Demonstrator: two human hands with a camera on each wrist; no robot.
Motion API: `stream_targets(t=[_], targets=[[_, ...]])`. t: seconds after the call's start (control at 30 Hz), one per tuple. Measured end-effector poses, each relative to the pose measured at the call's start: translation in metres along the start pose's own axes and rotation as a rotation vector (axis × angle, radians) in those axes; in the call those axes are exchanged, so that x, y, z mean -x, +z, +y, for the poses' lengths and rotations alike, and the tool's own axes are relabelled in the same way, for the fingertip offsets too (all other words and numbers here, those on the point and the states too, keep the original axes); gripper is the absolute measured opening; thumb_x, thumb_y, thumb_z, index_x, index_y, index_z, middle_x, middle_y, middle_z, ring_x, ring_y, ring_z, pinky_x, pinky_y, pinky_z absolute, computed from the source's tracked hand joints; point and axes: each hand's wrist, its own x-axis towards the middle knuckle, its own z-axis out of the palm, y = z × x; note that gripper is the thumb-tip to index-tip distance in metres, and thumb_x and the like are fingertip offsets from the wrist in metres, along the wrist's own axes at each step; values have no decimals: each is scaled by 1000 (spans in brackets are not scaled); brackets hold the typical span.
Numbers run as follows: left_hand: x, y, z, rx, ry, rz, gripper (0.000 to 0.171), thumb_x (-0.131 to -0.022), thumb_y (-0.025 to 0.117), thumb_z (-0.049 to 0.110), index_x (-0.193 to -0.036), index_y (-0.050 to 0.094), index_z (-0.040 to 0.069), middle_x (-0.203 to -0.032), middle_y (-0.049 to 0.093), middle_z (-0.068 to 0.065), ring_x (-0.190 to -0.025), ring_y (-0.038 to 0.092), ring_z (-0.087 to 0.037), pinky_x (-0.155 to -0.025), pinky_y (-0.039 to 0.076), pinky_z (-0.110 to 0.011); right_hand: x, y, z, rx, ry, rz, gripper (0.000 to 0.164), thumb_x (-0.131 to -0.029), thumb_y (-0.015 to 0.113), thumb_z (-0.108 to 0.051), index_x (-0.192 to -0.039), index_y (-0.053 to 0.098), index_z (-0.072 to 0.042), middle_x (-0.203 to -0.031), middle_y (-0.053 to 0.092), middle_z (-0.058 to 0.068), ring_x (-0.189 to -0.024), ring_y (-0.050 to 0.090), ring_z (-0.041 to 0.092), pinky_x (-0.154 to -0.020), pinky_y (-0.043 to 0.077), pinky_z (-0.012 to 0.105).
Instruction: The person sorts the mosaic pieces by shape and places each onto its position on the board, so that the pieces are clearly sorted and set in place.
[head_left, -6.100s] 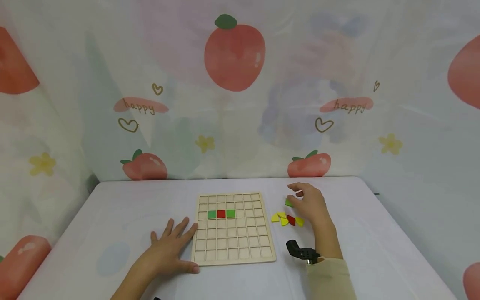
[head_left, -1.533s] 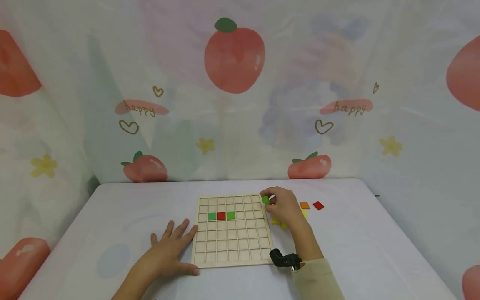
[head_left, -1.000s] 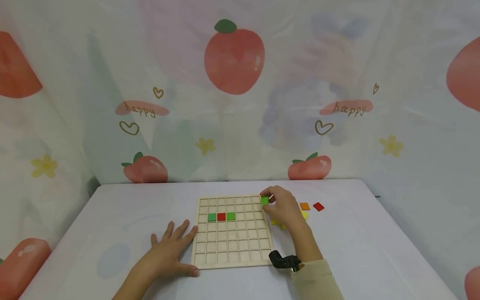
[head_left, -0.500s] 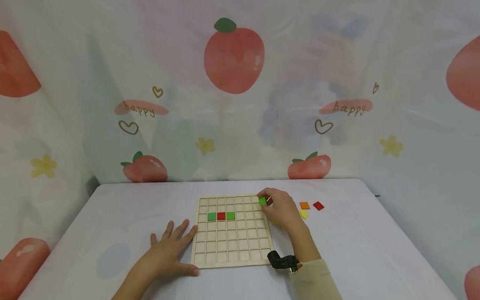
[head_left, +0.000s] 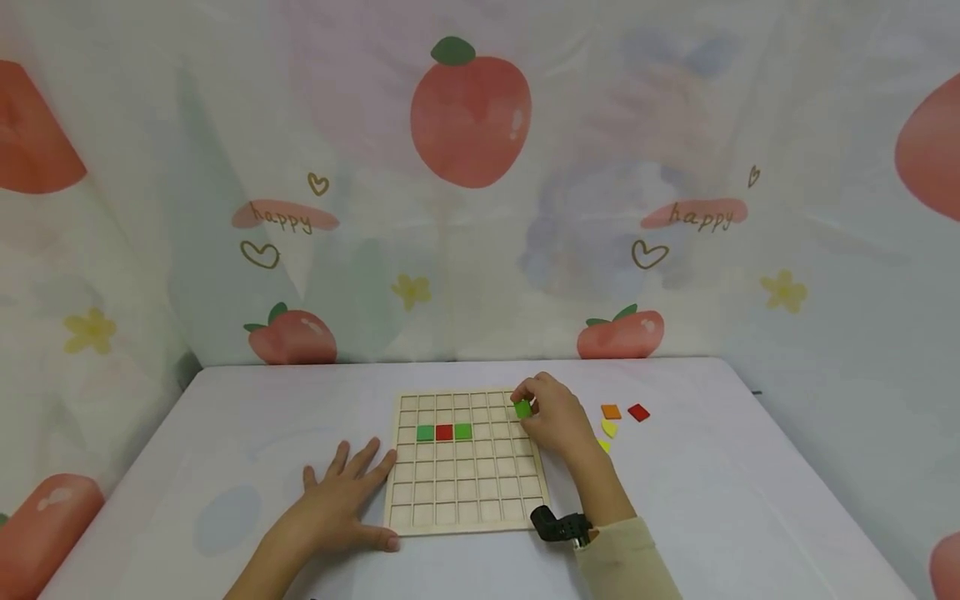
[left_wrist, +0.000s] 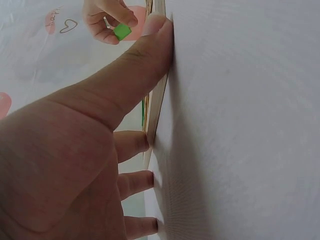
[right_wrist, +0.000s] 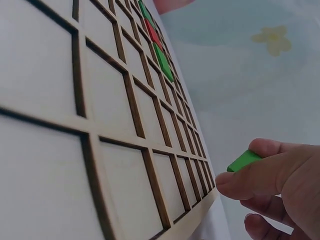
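Observation:
A wooden grid board (head_left: pixel 465 531) lies on the white table, with a green tile (head_left: pixel 426 433), a red tile (head_left: pixel 444 432) and another green tile (head_left: pixel 463 431) side by side in its third row from the back. My left hand (head_left: pixel 337 504) rests at the board's left edge, fingers spread and straight, thumb at the near corner. In my right hand (head_left: pixel 558 417), thumb and finger pinch a green square tile (right_wrist: pixel 245 160) above the board's back right part. In the left wrist view, that pinched green tile (left_wrist: pixel 122 31) shows beyond the thumb.
Right of the board lie an orange tile (head_left: pixel 611 412), a red tile (head_left: pixel 638 412) and a yellow piece (head_left: pixel 609 428). Another yellow piece (head_left: pixel 603 446) is partly hidden by the right arm. A printed cloth (head_left: pixel 480 250) hangs behind the table.
My right hand took up the green tile from the loose pieces, and has moved left with it over the board's back right part. The left hand stays where it was.

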Motion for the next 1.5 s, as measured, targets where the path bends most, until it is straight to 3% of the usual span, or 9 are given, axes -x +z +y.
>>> stream_targets(t=[0.13, 0.4, 0.6, 0.97, 1.23, 1.5], targets=[[-1, 0, 1, 1, 0, -1, 119, -57, 77, 76, -156, 36, 24, -165, 24, -11, -147, 12, -55, -95, 9, -89, 1, -1, -1, 18, 13, -4, 27, -78, 79, -4, -98, 71, -19, -90, 63, -7, -80, 56, 14, -70, 48, 32], [0, 0, 1, -8, -2, 4, 119, -57, 78, 76, -156, 36, 24, -165, 25, -11, -147, 13, -56, -95, 9, -89, 2, 0, -1, 5, 39, -20, 28, -82, 77, -9, -106, 68, -22, -107, 69, -6, -90, 62, 15, -79, 51, 38], [0, 0, 0, -10, 0, 1, 119, -57, 77, 76, -156, 36, 24, -165, 25, -12, -147, 13, -56, -94, 9, -89, 3, 1, -1, 6, 5, -20, 27, -79, 83, -9, -102, 70, -19, -101, 60, -5, -88, 59, 15, -78, 51, 35], [1, -2, 0, 3, 13, 5, 119, -57, 77, 76, -156, 36, 23, -164, 24, -12, -147, 13, -56, -94, 10, -89, 4, 2, -5, 12, 20, -76, 30, -83, 80, -9, -109, 70, -20, -93, 66, -5, -81, 58, 14, -72, 49, 35], [-1, -2, 1, 7, 2, -4, 119, -57, 78, 75, -156, 36, 23, -165, 24, -11, -147, 12, -55, -96, 9, -89, 3, 5, -8, -6, 15, -105, 26, -82, 82, -14, -106, 71, -18, -96, 61, -5, -81, 58, 12, -73, 50, 34], [-1, -2, 2, 1, -3, -4, 119, -57, 77, 76, -156, 37, 23, -165, 24, -11, -147, 12, -55, -95, 9, -89, 5, 12, -13, -15, -33, -119, 24, -82, 82, -16, -104, 73, -18, -100, 65, -5, -83, 61, 11, -76, 52, 35]])
